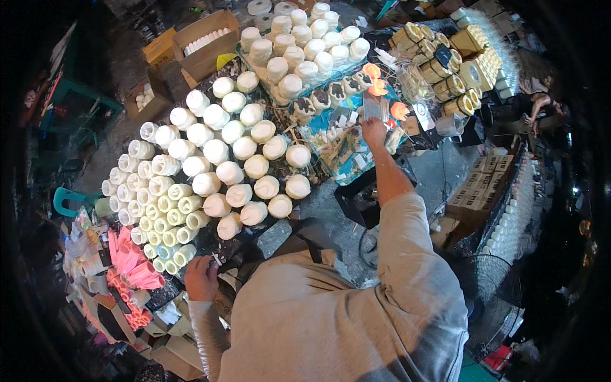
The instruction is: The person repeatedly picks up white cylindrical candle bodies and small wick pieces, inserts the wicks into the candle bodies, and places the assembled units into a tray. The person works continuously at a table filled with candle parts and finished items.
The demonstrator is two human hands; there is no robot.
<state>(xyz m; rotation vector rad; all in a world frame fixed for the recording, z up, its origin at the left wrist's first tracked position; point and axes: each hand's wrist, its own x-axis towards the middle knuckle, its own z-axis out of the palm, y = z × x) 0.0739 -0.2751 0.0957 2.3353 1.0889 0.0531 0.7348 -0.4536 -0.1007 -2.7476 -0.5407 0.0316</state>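
Observation:
My right hand (374,132) reaches over the cluttered worktable, its fingers closed on the near end of a clear, box-like plastic piece (375,107). Orange flower-shaped pieces (377,86) lie just beyond it. White strips and small parts (340,135) are scattered on the blue sheet to its left. My left hand (202,278) is low at the near edge of the cylinder rows, fingers curled, with a small white piece (217,260) at the fingertips. Closest to it are hollow cream cylinders (184,254) lying on their sides. Rows of candle-like white cylinders (216,151) fill the table's left part.
More white cylinders (307,48) stand at the back. Gold-coloured cylinders (447,88) are stacked at the far right, near a clear jug (450,127). Pink pieces (137,261) and opened cartons (175,356) lie at left. A fan (493,286) stands at right; another person (540,105) sits beyond.

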